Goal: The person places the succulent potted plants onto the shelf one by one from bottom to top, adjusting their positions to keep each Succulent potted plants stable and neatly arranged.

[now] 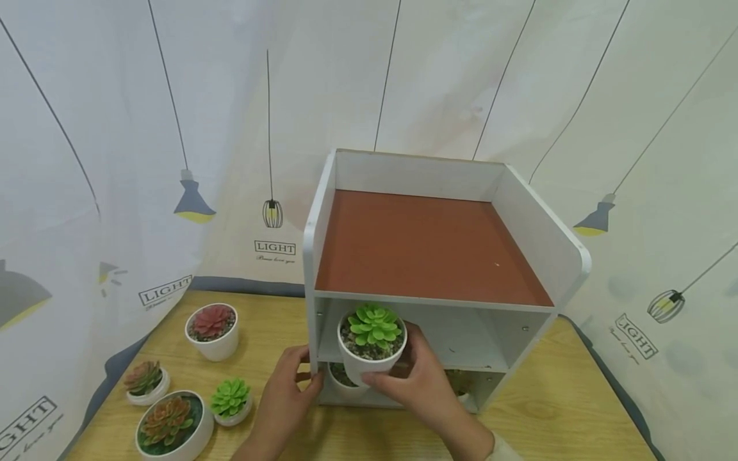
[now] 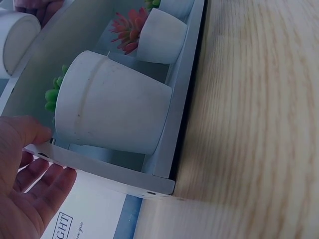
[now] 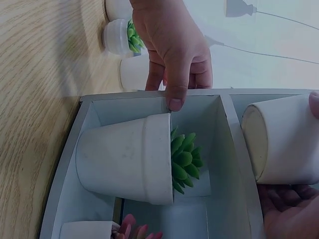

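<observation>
A green succulent in a white pot [image 1: 373, 339] is held by my right hand [image 1: 423, 384] at the front of the shelf unit's middle compartment. Thumb and fingers clasp the pot's sides, and the pot stands roughly upright. My left hand [image 1: 287, 397] grips the front edge of the left side panel [image 2: 94, 168], thumb inside and fingers outside. Inside the bottom compartment, another white pot [image 2: 114, 107] with a green succulent stands by that panel. Beside it are a smaller pot with a red succulent [image 2: 162, 37] and a partly cut-off pot [image 2: 178, 7].
The white shelf unit has a brown top board [image 1: 426, 246] between raised sides. Left of it on the wooden table [image 1: 553, 410] stand a red succulent pot [image 1: 219, 342], a small reddish one [image 1: 147, 384], a wide bowl planter [image 1: 175, 429] and a small green one [image 1: 230, 403]. A lamp-printed curtain [image 1: 230, 96] hangs behind.
</observation>
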`<state>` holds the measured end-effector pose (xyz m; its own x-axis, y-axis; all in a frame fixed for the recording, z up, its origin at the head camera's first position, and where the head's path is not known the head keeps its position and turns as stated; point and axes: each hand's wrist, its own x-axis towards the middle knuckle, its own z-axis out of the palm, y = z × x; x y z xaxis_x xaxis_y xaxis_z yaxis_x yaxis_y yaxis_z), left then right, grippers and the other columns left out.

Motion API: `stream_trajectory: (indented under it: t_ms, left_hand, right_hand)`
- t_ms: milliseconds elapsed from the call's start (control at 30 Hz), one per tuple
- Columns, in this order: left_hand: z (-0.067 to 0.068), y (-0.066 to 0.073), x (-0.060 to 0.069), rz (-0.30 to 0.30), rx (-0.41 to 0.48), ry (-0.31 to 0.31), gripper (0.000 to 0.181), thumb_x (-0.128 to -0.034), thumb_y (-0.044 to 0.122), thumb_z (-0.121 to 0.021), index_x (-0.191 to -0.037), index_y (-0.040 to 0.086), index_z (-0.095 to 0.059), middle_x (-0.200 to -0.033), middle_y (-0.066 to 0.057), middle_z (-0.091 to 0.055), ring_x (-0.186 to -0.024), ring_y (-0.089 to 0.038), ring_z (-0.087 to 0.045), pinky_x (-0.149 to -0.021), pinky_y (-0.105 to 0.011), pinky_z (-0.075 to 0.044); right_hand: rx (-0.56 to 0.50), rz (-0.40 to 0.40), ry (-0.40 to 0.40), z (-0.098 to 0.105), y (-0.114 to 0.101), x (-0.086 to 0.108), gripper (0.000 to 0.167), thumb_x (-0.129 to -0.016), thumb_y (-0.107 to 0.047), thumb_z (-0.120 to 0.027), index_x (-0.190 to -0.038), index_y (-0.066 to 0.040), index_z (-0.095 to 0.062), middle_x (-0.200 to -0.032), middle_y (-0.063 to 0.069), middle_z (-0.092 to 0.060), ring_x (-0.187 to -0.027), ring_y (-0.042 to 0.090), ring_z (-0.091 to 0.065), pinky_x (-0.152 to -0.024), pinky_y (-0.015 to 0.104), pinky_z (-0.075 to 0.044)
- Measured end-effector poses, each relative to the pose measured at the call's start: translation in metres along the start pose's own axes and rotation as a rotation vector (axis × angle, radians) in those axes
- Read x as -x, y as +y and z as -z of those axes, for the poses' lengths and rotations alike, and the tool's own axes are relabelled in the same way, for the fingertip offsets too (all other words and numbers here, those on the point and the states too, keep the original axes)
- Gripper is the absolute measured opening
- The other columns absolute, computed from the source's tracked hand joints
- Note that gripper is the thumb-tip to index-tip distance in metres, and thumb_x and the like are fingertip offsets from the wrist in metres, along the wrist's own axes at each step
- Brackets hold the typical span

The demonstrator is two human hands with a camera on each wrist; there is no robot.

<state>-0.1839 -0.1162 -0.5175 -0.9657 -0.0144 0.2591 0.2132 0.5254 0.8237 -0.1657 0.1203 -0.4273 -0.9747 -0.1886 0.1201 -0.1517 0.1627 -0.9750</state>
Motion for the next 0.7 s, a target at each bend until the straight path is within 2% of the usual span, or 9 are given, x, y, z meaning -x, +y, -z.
stream_trajectory:
  t_ms: [200,433,700]
  left_hand:
    - [0.0009,0.0008,0.0001,0.0,0.005,-0.004,0.045,-0.0914,0.003,-0.077,-0.132,0.014,-0.062,-0.124,-0.002,-0.062,-0.114,-0.02,-0.063,-0.087,-0.028,-0.064]
    - [0.0006,0.0013,0.0001,0.0,0.001,-0.003,0.045,-0.0912,0.003,-0.077,-0.133,0.014,-0.062,-0.124,-0.003,-0.062,-0.114,-0.02,-0.063,-0.088,-0.03,-0.065]
    - [0.0004,0.0008,0.0001,0.0,0.004,-0.003,0.046,-0.0917,0.002,-0.077,-0.133,0.014,-0.062,-0.126,-0.003,-0.062,-0.115,-0.021,-0.063,-0.089,-0.034,-0.065]
  right_hand:
    - [0.012,-0.003,0.018,-0.0013,0.0017,-0.0006,0.087,-0.077,-0.013,-0.092,-0.149,-0.01,-0.043,-0.135,0.017,-0.06,-0.113,0.025,-0.066,-0.089,0.027,-0.062]
    - [0.054,0.028,0.095,-0.0049,0.0024,-0.0003,0.085,-0.074,-0.014,-0.095,-0.146,-0.009,-0.049,-0.134,0.014,-0.061,-0.115,0.025,-0.065,-0.092,0.028,-0.062]
    - [0.017,0.048,0.15,-0.0066,0.0046,-0.0001,0.079,-0.074,-0.009,-0.094,-0.141,-0.011,-0.053,-0.128,0.013,-0.063,-0.107,0.022,-0.07,-0.087,0.03,-0.065]
